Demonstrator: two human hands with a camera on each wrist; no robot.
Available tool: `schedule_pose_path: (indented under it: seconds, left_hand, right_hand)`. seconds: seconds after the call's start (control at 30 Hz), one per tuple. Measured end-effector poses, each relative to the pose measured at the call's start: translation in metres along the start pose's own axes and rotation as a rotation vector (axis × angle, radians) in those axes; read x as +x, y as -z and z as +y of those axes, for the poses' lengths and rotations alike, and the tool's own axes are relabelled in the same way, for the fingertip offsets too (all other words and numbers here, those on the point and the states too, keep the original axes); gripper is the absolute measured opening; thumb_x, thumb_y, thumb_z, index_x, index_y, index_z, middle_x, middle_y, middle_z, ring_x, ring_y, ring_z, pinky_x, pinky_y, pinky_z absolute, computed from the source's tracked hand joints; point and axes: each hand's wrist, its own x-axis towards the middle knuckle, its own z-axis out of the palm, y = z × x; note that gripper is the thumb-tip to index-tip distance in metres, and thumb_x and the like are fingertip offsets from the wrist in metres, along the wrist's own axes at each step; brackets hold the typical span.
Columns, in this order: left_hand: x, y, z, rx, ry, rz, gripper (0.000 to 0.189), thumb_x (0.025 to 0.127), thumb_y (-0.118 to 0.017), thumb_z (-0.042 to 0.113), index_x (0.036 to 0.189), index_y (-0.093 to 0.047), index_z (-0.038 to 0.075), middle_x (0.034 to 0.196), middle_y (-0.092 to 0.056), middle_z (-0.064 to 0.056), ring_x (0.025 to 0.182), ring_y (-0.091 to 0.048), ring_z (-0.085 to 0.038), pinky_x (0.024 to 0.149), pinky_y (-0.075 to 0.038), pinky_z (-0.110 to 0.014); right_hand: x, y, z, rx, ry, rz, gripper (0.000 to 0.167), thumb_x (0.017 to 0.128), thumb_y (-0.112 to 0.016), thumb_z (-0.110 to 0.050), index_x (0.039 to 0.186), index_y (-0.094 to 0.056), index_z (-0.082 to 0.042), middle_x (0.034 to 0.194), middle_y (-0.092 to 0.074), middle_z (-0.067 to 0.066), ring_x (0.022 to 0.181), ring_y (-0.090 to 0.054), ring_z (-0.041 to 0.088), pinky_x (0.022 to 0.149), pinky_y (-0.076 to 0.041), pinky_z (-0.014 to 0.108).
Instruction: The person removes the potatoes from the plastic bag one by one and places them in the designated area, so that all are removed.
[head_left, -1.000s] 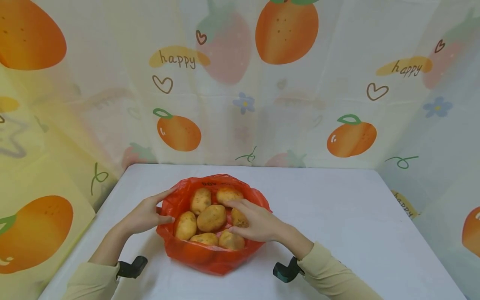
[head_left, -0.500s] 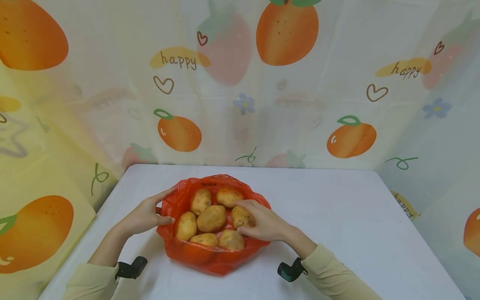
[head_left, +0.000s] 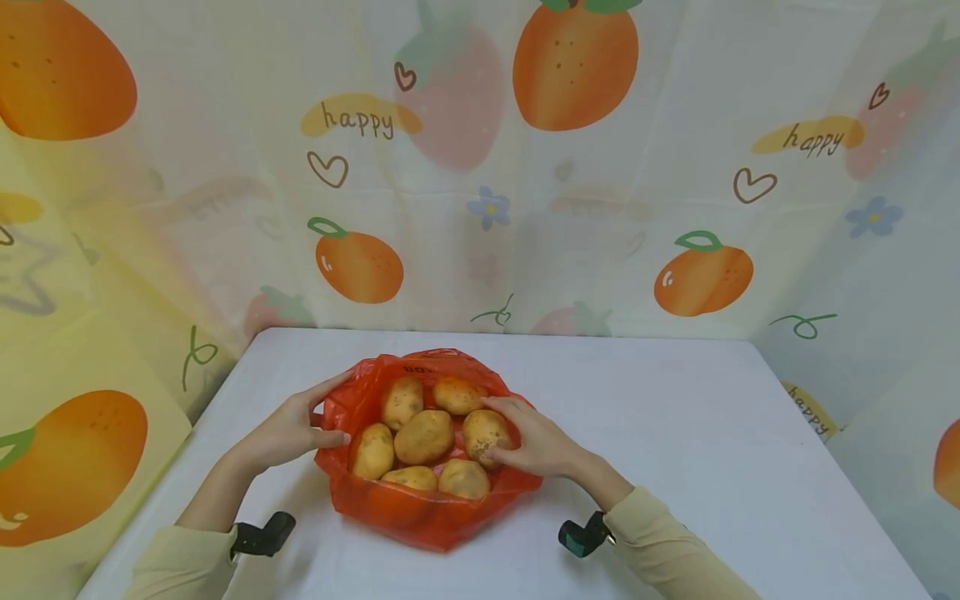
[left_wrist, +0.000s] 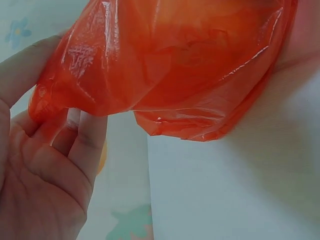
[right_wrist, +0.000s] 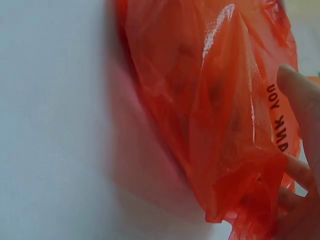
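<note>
A red plastic bag sits on the table with its mouth spread wide, holding several potatoes. My left hand grips the bag's left edge; in the left wrist view, its fingers bend beside the gathered plastic. At the opposite rim, my right hand reaches over the edge with its fingers spread and relaxed. Its thumb lies by the rightmost potato. In the right wrist view, crumpled red plastic partly covers the right fingers. The bag wall hides the lower potatoes.
The white table extends around the bag. A curtain printed with oranges and strawberries hangs behind the table and along both sides. Dark wrist cameras are strapped to both forearms.
My right hand has drawn back to the right, off the rightmost potato to the bag's rim, leaving that potato more exposed. My left hand has stayed at the left edge.
</note>
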Motion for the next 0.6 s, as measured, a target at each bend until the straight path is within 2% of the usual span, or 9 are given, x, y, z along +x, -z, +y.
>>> schedule_pose_path:
  seconds: [0.37,0.6]
  left_hand:
    - [0.002,-0.001,-0.001,0.033,-0.011,0.007,0.082,0.078,-0.072,0.015,0.144,-0.028,0.032,0.141,-0.038,-0.015,0.106,-0.055,-0.031,0.074,-0.055,-0.032]
    - [0.002,0.0,-0.003,0.018,-0.02,-0.006,0.08,0.079,-0.072,0.015,0.144,-0.028,0.033,0.141,-0.038,-0.015,0.104,-0.056,-0.029,0.075,-0.055,-0.031]
  right_hand:
    - [0.002,-0.007,0.012,0.049,0.021,0.005,0.069,0.081,-0.069,-0.027,0.139,-0.038,-0.009,0.139,-0.042,0.009,0.128,-0.04,0.023,0.104,-0.035,0.042]
    - [0.004,-0.014,0.02,0.079,0.011,-0.002,0.071,0.081,-0.069,-0.027,0.142,-0.035,-0.012,0.14,-0.042,0.007,0.128,-0.039,0.023,0.105,-0.035,0.042]
